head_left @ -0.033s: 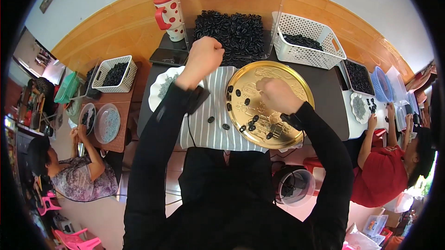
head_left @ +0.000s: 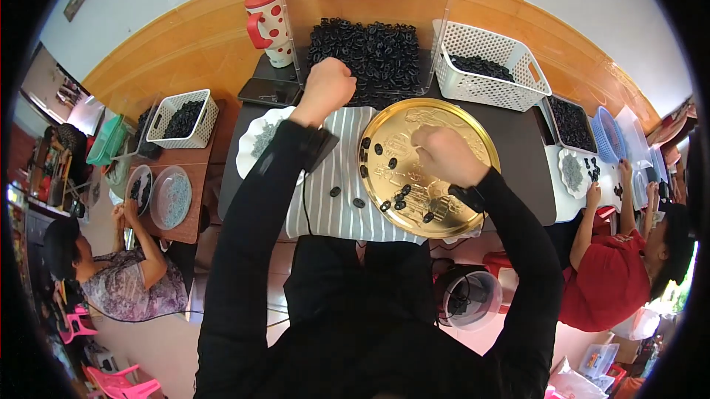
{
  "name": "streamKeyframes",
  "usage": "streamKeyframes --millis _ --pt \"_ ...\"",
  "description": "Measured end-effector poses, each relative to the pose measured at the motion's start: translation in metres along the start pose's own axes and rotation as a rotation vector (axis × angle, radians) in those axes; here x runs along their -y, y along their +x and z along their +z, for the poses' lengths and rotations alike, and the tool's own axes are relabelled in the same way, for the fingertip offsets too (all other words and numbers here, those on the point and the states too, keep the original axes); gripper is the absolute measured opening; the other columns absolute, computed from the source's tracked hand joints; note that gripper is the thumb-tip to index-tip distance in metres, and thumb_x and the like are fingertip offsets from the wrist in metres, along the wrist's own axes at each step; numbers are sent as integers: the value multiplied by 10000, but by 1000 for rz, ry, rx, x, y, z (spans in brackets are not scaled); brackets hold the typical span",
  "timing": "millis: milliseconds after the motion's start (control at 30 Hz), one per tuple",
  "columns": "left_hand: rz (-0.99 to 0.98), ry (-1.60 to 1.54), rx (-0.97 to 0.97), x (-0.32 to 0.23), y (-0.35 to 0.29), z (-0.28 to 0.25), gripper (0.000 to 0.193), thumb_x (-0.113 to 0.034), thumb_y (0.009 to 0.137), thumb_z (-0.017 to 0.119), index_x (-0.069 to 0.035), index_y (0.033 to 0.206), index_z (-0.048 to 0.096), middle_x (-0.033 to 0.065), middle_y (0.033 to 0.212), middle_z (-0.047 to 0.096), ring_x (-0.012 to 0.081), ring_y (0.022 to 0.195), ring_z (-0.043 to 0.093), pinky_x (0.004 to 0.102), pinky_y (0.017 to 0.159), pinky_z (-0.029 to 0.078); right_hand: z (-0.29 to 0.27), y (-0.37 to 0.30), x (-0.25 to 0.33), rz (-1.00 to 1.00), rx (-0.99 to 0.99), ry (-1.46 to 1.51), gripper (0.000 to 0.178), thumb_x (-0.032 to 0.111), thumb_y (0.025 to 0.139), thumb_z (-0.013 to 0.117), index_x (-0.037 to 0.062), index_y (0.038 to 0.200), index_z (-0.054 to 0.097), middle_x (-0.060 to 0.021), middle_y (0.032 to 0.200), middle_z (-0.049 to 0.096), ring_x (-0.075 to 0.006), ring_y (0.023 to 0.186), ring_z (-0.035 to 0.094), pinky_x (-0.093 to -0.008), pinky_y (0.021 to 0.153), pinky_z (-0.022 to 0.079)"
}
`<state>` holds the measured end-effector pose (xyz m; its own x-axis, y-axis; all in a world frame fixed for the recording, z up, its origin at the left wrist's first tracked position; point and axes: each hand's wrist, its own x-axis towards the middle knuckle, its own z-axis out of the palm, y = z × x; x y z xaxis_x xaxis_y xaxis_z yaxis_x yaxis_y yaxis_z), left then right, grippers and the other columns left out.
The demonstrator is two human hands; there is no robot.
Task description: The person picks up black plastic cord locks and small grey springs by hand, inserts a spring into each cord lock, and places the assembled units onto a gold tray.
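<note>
My left hand is closed just in front of the clear plastic bin, which is heaped with small black oval pieces. Its fingertips are turned away, so anything in them is hidden. Over the round gold tray my right hand is curled with fingers pressed together; what it may pinch is too small to make out. Several loose black ovals lie on the tray's left and near parts. Two more black ovals rest on the grey striped cloth left of the tray.
A white scalloped dish of small greyish bits sits under my left forearm. Behind stand a red-dotted tumbler, a dark phone and a white basket of black pieces. People work at tables on both sides.
My left hand has turned slightly and its wrist has shifted a little to the right. My right hand has barely moved above the tray.
</note>
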<state>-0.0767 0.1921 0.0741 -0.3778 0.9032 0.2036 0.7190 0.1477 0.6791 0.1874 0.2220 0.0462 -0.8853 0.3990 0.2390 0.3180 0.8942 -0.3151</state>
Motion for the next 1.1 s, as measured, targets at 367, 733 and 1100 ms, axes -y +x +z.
streamKeyframes --millis 367,733,1100 --pt "-716 -349 -367 -8 69 100 647 -365 894 601 55 1330 372 328 1321 312 466 1166 436 477 948 430 -49 -140 36 42 -120 88 85 33 745 575 5 789 508 -155 742 505 -349 718 542 -438 630 450" --pt "-804 -1217 -601 21 131 131 674 -441 923 533 -15 1408 338 180 1374 446 363 1214 474 421 924 467 -47 -233 35 457 -313 244 107 -92 747 580 -24 829 580 -142 716 541 -288 639 556 -326 558 431" --pt "-945 -1633 -579 37 143 120 419 -339 860 682 -107 1162 505 65 1179 483 243 949 481 348 583 435 -39 -270 45 652 -437 362 102 -83 758 590 -30 845 588 -120 725 563 -220 633 575 -284 563 427"
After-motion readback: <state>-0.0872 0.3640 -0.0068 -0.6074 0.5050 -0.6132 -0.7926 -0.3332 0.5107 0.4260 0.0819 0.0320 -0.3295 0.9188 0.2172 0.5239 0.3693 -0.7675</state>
